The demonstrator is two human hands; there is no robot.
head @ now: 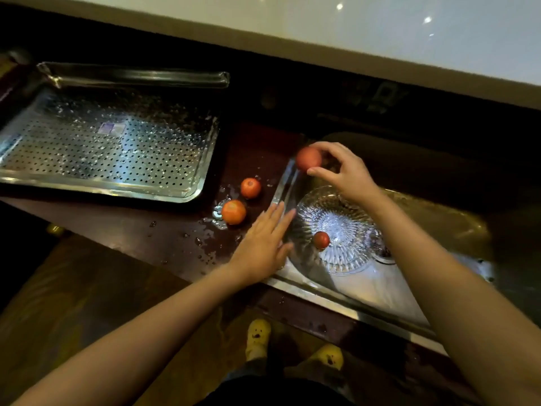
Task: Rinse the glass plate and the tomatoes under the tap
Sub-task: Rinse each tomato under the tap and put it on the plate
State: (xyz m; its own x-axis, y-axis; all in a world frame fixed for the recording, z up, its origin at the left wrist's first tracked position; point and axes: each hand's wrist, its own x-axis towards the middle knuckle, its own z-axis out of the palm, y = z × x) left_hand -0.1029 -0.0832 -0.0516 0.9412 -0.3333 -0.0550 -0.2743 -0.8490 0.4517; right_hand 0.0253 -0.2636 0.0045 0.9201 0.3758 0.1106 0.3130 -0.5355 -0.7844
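A ribbed glass plate lies in the steel sink with one small red tomato on it. My right hand holds another tomato by the fingertips above the sink's left rim. Two more tomatoes rest on the wet dark counter left of the sink. My left hand is flat, fingers spread, over the sink's left edge, holding nothing. The tap is not visible.
A perforated steel drain tray sits on the counter at the left, wet with droplets. Water puddles lie around the two counter tomatoes. The sink drain is right of the plate. Yellow slippers show on the floor below.
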